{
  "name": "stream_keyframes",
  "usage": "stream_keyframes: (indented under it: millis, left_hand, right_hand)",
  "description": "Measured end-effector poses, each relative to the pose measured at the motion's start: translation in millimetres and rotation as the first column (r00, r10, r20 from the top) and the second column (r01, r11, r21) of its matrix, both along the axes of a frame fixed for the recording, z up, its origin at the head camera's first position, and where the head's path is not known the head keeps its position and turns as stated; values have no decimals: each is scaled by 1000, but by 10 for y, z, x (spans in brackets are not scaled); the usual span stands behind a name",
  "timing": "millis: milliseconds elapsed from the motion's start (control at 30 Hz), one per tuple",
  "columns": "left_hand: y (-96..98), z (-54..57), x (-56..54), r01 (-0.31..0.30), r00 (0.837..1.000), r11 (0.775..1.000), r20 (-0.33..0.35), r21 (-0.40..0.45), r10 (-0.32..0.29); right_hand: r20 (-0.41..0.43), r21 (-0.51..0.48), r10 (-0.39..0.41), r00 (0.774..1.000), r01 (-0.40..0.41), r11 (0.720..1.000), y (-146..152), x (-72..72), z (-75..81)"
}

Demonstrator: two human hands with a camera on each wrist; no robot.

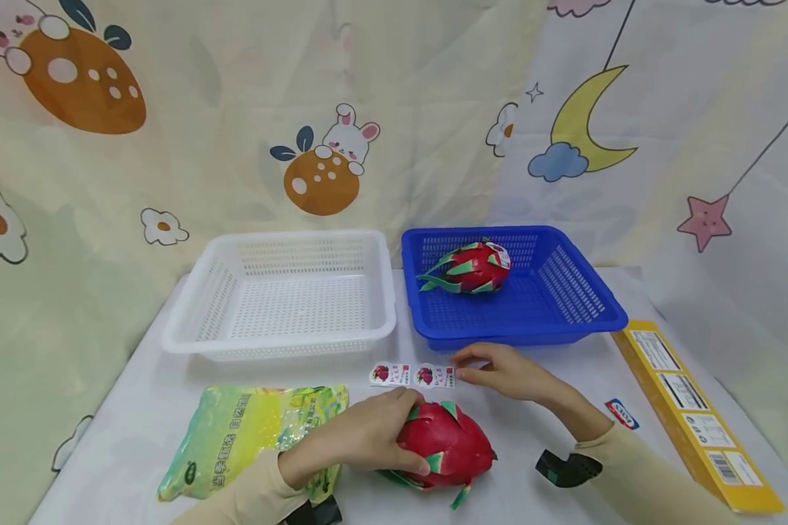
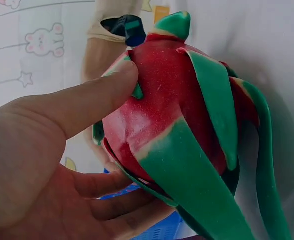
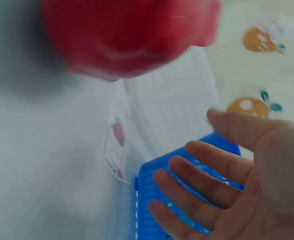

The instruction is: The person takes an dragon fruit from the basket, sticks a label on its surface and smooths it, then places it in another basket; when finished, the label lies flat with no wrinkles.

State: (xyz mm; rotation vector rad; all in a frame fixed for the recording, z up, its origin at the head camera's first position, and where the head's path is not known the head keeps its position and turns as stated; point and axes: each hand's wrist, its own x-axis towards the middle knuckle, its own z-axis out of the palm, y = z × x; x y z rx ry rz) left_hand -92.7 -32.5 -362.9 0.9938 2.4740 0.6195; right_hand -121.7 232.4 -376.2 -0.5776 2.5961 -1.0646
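Note:
On the white tabletop lies a red dragon fruit [image 1: 456, 445] with green scales. My left hand [image 1: 381, 429] grips its left side; in the left wrist view the thumb [image 2: 104, 92] presses on the red skin and the fingers reach behind it. Just beyond the fruit are two small stickers [image 1: 435, 375] printed with dragon fruit pictures. Beside the right-hand sticker hovers my right hand [image 1: 502, 370], its fingers relaxed with nothing held; whether a fingertip touches the sticker I cannot tell. Another dragon fruit [image 1: 478, 268], bearing a white label, sits in the blue basket [image 1: 519, 338].
A white basket [image 1: 279, 345] stands at the back left, beside the blue one. At front left lies a yellow-green plastic bag [image 1: 236, 437]. Along the right edge is a long yellow box [image 1: 702, 423] with labels, and near it a small red-and-blue label [image 1: 622, 413]. Patterned cloth hangs behind.

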Motion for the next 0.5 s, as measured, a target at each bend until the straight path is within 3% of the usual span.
stream_keyframes:
  millis: [100, 200, 367, 500]
  left_hand:
    - [-25, 4, -16, -8, 1000, 1000, 10, 9, 8]
    - [-40, 7, -19, 1, 1000, 1000, 1, 19, -1]
    - [-35, -1, 1, 16, 1000, 999, -23, 30, -16]
    - [-30, -10, 25, 22, 1000, 1000, -20, 18, -22]
  right_hand:
    - [-156, 131, 25, 987, -5, 991, -127, -42, 8]
    - [-255, 263, 83, 963, -13, 965, -273, -83, -16]
    - [-302, 421, 202, 932, -60, 905, -449, -159, -143]
    - [-288, 515, 259, 922, -79, 854, -503, -187, -248]
